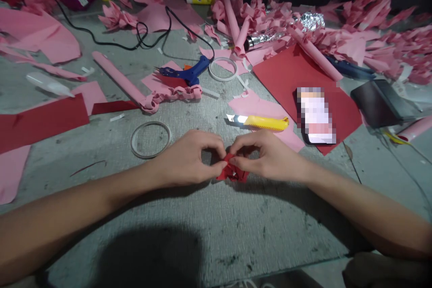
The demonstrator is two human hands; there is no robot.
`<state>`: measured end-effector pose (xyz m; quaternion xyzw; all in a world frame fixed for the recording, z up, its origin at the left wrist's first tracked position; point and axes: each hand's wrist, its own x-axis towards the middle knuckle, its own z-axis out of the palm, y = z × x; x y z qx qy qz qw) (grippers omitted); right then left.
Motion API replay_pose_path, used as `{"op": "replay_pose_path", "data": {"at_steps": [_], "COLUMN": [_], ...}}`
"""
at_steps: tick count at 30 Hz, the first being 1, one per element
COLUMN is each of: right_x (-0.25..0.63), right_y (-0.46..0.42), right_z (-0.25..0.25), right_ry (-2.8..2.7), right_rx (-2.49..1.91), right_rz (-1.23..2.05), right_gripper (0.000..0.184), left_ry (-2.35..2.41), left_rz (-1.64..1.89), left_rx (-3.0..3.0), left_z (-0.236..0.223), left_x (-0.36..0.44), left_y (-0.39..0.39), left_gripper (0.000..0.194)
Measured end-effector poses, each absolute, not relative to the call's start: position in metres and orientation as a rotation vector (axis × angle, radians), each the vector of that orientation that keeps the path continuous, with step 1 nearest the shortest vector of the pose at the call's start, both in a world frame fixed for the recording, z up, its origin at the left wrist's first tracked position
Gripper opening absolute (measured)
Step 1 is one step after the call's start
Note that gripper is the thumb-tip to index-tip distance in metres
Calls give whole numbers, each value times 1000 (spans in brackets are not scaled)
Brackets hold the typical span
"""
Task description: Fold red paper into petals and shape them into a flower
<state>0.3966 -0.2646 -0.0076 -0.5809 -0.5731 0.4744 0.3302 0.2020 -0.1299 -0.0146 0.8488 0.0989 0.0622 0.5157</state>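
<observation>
A small folded piece of red paper [232, 173] is pinched between my two hands, low over the middle of the table. My left hand [194, 157] grips its upper left side with thumb and forefinger. From the right, my right hand [266, 155] pinches the same paper close beside the left fingertips. Just beyond the right hand lies a yellow box cutter [266, 122] with its blade out, partly on a pink paper scrap [259, 105]. Left of my left hand rests a roll of tape [134, 141], flat on the table.
Behind the cutter are a blue glue gun [199, 69] with a black cord and another tape ring [211, 69]. A lit phone [317, 117] lies on a red sheet [276, 72] at right. Crumpled pink paper [259, 15] covers the back; red strips [43, 119] lie left.
</observation>
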Motion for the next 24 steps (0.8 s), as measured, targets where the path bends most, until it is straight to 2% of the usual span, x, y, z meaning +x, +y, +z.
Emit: {"op": "replay_pose_path", "data": {"at_steps": [8,13,19,24], "right_x": [395,394,401,405], "right_y": [-263,-264,-261,-260], "right_z": [-6,-8,-11,-11], "right_ry": [-1455,-1395,-1383,-1405], "right_rx": [-1567,-1550,-1471,-1414], "right_rz": [1225,1258,1307,1398], "right_gripper": [12,8,10,12], "left_ry": [373,311,111,60], "left_rz": [313,493,240,220], "left_rx": [2177,2366,2139,2134], "left_z": [-21,-29,-24,-23], "left_x": [200,198,202,203], "left_y": [-142,-147,-125,-118], "left_gripper": [8,15,13,9]}}
